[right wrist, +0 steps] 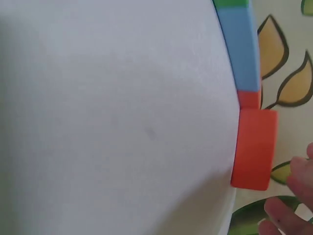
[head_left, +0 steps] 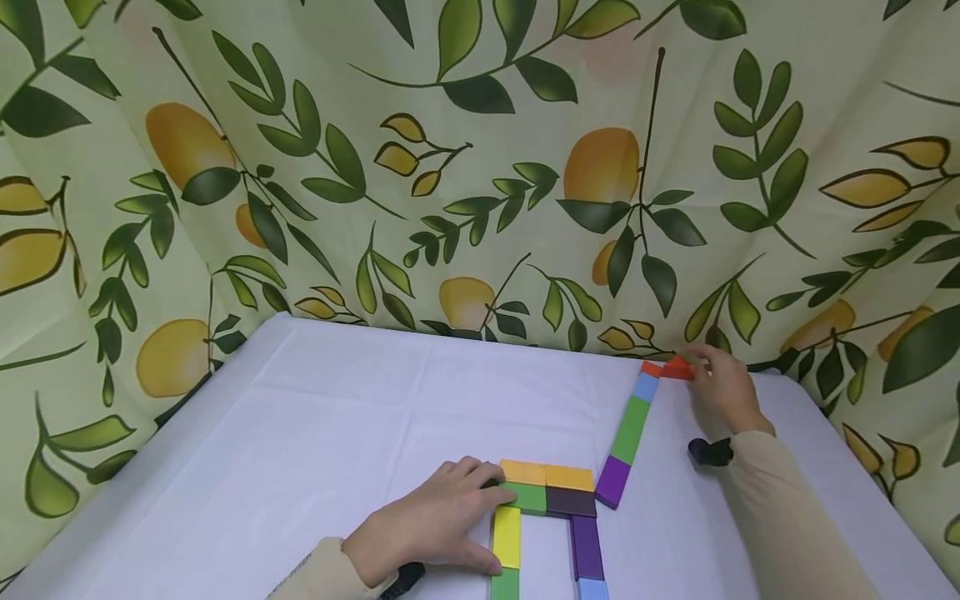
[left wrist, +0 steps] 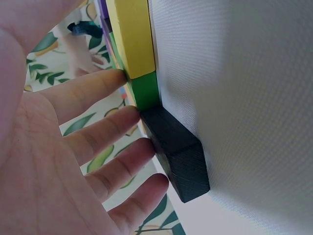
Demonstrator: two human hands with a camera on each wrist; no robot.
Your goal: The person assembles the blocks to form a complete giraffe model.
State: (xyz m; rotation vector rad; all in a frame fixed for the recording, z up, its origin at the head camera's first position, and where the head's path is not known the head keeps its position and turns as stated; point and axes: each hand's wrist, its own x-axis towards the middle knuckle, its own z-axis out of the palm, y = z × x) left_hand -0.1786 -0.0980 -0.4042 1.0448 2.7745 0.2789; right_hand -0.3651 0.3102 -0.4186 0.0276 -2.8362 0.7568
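At the table's far right, my right hand (head_left: 726,387) is beside a red block (head_left: 677,368), fingertips close to its outer end. In the right wrist view this red block (right wrist: 254,149) stands free of the fingers (right wrist: 288,215). It adjoins a slanting row with a small red block (head_left: 651,368), a light blue block (head_left: 646,386), a green block (head_left: 631,423) and a purple block (head_left: 613,482). My left hand (head_left: 442,517) spreads its fingers along the left side of a block frame, over a green block (head_left: 529,498). In the left wrist view the fingertips touch a black block (left wrist: 181,156).
The frame also has orange blocks (head_left: 570,478) along its top, a dark block (head_left: 572,502), a yellow block (head_left: 507,537) and a purple block (head_left: 587,546). A white cloth (head_left: 337,417) covers the table. A leaf-patterned curtain (head_left: 495,242) hangs behind its far edge.
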